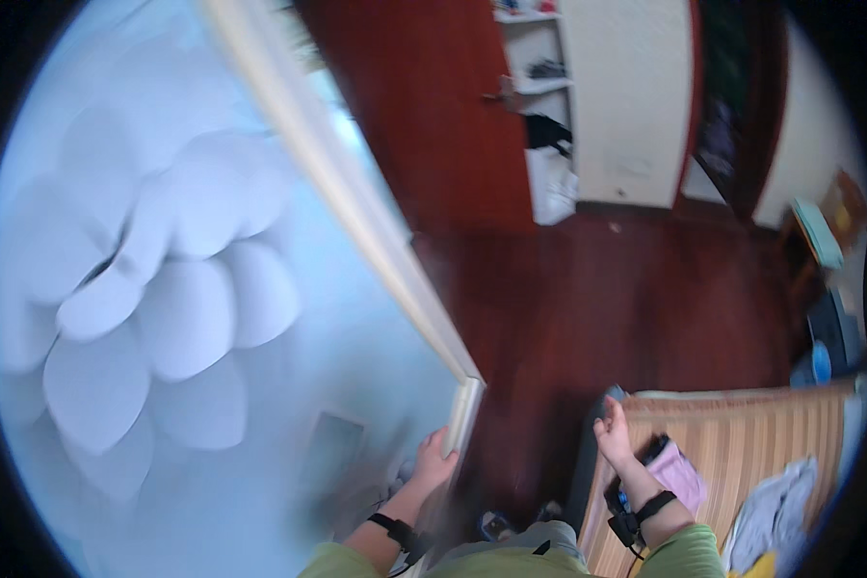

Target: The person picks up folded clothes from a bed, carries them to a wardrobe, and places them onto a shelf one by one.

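Fingers of our L hand [436, 463] at cream frame [361, 222], can't tell if gripping; our R hand [614, 433] w/ fingers apart nr striped bed [742, 424].

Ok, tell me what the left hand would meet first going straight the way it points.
The left hand would probably meet the cream frame just ahead first; depth is unclear, so they may already touch.

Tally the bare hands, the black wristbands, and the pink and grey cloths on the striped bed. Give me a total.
Bare hands: 2 (left hand, right hand)
Black wristbands: 2 (left wristband, right wristband)
Pink cloth: 1
Grey cloth: 1
Total: 6
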`<move>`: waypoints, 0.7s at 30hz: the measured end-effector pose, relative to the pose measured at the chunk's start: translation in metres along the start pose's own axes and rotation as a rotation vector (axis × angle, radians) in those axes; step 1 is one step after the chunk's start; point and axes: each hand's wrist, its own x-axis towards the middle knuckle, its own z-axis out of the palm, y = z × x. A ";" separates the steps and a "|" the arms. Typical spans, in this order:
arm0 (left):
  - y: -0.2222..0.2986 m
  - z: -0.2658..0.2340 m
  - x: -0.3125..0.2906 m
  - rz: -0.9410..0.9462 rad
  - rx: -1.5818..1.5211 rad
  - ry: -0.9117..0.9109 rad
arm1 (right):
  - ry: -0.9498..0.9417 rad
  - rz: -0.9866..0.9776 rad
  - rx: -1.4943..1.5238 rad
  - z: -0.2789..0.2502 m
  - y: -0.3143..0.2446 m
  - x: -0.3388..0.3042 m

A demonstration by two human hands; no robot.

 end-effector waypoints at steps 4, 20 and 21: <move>-0.031 -0.104 -0.064 0.103 0.263 0.424 | -0.288 -0.190 0.139 0.106 -0.122 0.028; 0.036 -0.185 -0.144 -0.222 0.750 0.763 | -0.229 -0.748 0.261 0.327 -0.351 0.186; 0.046 -0.180 -0.140 -0.283 0.747 0.787 | -0.162 -0.773 0.218 0.325 -0.352 0.199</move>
